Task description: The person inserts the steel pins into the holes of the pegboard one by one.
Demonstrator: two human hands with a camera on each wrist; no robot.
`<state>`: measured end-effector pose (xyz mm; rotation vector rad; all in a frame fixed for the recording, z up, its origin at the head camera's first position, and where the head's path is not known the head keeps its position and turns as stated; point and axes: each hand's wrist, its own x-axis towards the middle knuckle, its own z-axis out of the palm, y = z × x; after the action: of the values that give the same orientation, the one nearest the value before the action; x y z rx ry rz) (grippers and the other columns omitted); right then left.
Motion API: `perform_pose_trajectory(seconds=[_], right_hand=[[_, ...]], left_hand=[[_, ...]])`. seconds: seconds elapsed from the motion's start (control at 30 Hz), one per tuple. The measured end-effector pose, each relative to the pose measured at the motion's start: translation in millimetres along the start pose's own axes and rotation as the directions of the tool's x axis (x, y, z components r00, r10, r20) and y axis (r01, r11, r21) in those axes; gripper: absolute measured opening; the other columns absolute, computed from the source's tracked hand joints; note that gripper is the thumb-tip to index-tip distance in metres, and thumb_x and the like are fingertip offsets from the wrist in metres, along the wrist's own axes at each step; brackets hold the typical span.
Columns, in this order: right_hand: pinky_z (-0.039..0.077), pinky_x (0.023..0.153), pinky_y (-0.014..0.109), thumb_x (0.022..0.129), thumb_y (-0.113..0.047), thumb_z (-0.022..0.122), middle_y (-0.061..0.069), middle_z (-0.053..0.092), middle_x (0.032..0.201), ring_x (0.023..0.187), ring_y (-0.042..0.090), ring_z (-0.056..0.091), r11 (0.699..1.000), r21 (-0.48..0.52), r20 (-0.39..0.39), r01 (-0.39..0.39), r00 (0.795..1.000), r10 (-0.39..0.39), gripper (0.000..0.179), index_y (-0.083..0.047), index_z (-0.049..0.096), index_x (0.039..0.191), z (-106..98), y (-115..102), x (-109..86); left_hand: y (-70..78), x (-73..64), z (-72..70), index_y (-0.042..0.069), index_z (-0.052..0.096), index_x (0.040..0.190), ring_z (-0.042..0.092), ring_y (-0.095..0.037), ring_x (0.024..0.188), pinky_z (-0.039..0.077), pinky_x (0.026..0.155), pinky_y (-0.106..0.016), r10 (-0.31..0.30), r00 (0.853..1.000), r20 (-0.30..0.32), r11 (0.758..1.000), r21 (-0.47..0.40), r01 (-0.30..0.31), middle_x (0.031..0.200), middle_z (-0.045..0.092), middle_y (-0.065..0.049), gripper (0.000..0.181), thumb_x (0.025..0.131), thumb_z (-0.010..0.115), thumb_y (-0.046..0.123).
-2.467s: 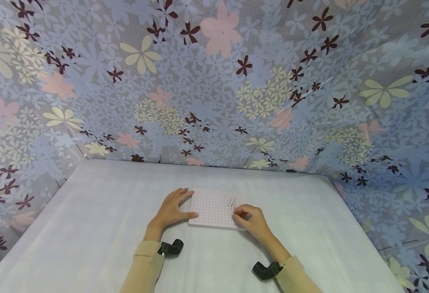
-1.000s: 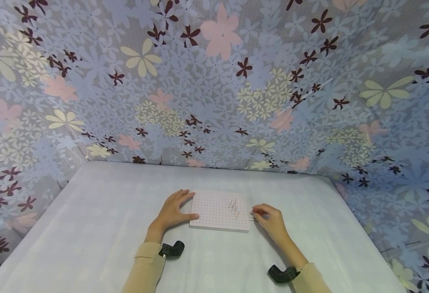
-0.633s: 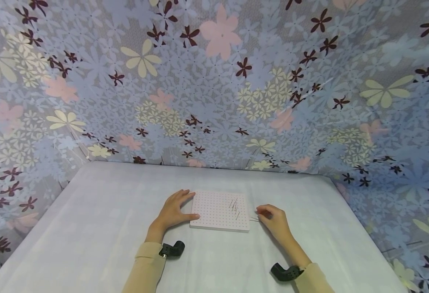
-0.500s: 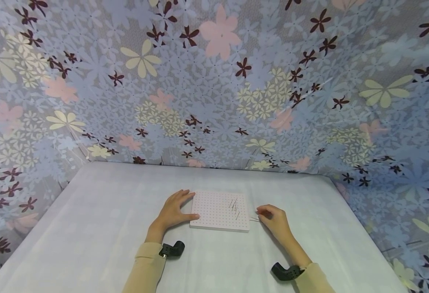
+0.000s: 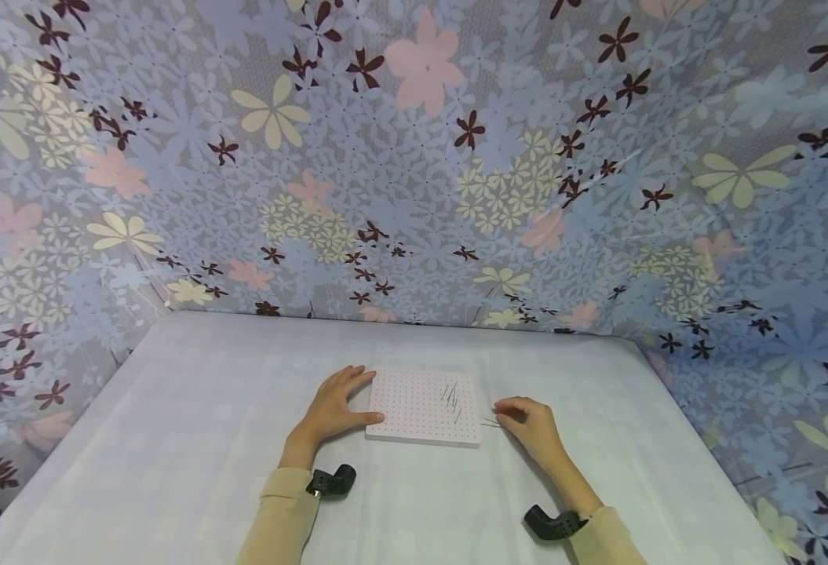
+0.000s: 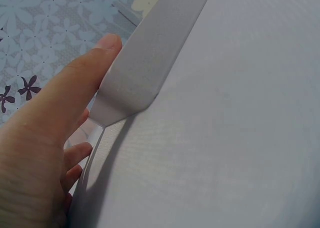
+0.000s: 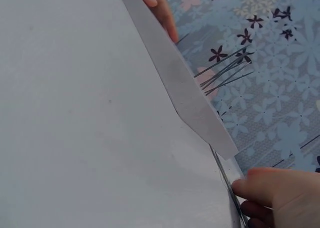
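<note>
A white pegboard [image 5: 414, 416] with a grid of small holes lies flat on the table. Several thin metal rods [image 5: 452, 395] stand, some leaning, in its right part. At its left edge my left hand [image 5: 330, 404] rests, thumb on the near corner and fingers spread along the side. Beside the board's right edge, loose thin metal rods [image 7: 220, 165] lie on the table. There my right hand [image 5: 532, 424] has thumb and index finger curled together, pinching at a thin metal rod. Its fingertips hide much of the contact; how many rods are between them is unclear.
A pale cloth covers the table [image 5: 173, 439]. Behind and around it hangs a flowered curtain [image 5: 414, 196]. Black wrist cameras [image 5: 333, 480] are strapped to both forearms.
From over the board, my right hand has moved right to the loose rods; one more rod now stands in the board. Lately it has barely moved. My left hand keeps its place.
</note>
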<state>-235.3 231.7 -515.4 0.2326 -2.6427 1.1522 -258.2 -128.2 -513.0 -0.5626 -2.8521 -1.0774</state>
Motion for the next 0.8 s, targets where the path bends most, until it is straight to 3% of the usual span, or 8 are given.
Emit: perform_pose_trajectory(seconds=[0.27, 0.57, 0.8], right_hand=[[0.053, 0.079, 0.018, 0.076, -0.006, 0.077, 0.002, 0.073, 0.091, 0.089, 0.014, 0.066, 0.999, 0.041, 0.048, -0.023, 0.999, 0.021, 0.018, -0.011, 0.074, 0.093, -1.2, 0.6, -1.0], [0.054, 0.074, 0.019, 0.075, 0.001, 0.075, 0.005, 0.073, 0.084, 0.082, 0.012, 0.066, 0.999, 0.014, 0.012, 0.030, 0.999, -0.031, 0.012, -0.007, 0.074, 0.084, -0.7, -2.6, -1.4], [0.055, 0.075, 0.018, 0.080, 0.004, 0.071, 0.006, 0.073, 0.088, 0.083, 0.014, 0.066, 0.998, 0.017, 0.016, 0.066, 0.998, -0.067, 0.015, -0.003, 0.074, 0.093, 2.8, -1.2, -0.1]], left_hand=[[-1.5, 0.1, 0.7, 0.017, 0.049, 0.140, 0.029, -0.036, 0.143, 0.022, 0.116, -0.058, 0.002, 1.000, -0.002, 1.000, -0.002, -0.002, 0.150, 0.041, -0.013, 0.083, 0.070, 0.077, 0.052], [0.8, 0.2, 0.4, 0.018, 0.049, 0.140, 0.028, -0.036, 0.143, 0.021, 0.117, -0.058, -0.011, 1.000, 0.005, 1.000, -0.004, 0.011, 0.150, 0.041, -0.012, 0.083, 0.070, 0.077, 0.051], [0.1, -0.1, -0.1, 0.017, 0.049, 0.140, 0.029, -0.036, 0.143, 0.022, 0.116, -0.058, 0.001, 1.000, 0.000, 1.000, 0.000, -0.001, 0.150, 0.041, -0.013, 0.083, 0.070, 0.077, 0.052]])
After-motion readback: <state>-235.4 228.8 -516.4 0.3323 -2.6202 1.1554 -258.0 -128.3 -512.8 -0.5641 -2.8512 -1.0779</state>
